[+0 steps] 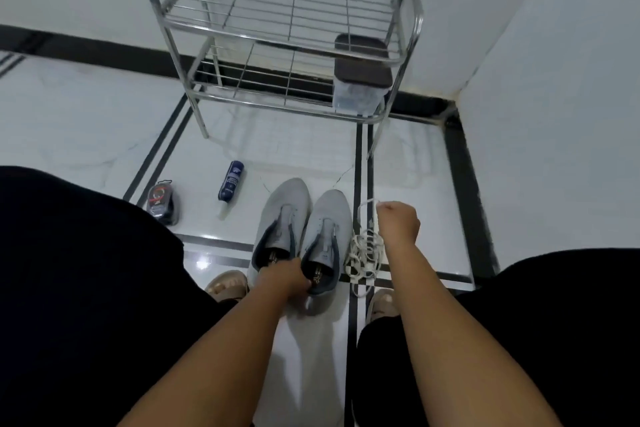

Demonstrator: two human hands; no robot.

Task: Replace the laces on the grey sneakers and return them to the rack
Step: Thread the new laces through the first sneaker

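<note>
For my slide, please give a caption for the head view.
Left hand holds grey sneakers; right hand lifts white lace.

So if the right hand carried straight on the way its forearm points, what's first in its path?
Probably bare floor beyond the right hand, which grips the white lace; further on, perhaps the rack leg. Depth is unclear.

White tiled floor point(86, 135) with black stripes carries the metal rack point(284, 45), two grey sneakers point(301, 229) (side by side), tangled white laces point(365, 253), a blue bottle point(231, 180) and a dark packet point(162, 203).
</note>
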